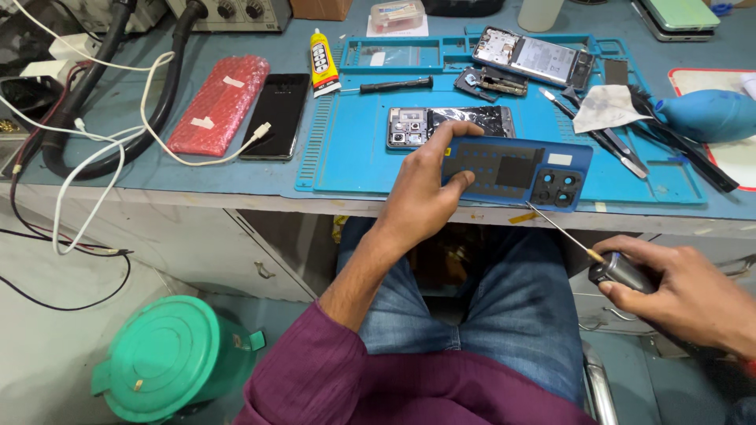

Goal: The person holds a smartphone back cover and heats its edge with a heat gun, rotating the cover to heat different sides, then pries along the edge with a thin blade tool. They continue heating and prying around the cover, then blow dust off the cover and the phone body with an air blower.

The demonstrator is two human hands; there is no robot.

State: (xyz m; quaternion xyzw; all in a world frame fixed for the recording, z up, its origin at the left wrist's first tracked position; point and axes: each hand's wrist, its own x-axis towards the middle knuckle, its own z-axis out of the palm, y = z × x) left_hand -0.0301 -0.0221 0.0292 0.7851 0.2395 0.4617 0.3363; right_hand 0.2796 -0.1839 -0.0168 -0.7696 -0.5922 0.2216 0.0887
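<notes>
L hand [421,185] pinches blue back cover [516,171]; R hand [677,291] clamped round screwdriver [606,264], tip near cover.

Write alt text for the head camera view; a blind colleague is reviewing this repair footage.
A seated person's left hand holds a blue phone back cover at the edge of a blue work mat, while the right hand holds a thin screwdriver pointed at it. An opened phone lies on the mat behind.

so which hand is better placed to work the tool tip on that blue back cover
Right hand: it grips the screwdriver, tip near the blue back cover. The left hand holds that cover.
</notes>
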